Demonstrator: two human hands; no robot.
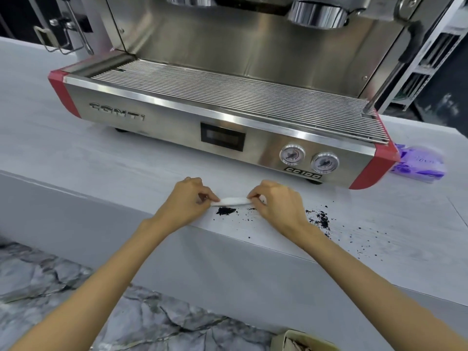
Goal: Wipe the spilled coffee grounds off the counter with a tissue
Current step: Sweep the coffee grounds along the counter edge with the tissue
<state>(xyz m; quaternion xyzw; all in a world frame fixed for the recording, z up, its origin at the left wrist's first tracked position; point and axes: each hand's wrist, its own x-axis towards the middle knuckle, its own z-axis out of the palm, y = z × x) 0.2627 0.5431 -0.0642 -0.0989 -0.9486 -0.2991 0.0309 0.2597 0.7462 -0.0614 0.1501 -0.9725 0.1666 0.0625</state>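
Head view: tissue [231,200] pinched between left hand [187,203] and right hand [276,202].

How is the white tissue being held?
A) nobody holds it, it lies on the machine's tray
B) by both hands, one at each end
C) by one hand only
B: the left hand and the right hand each pinch one end of the tissue stretched between them.
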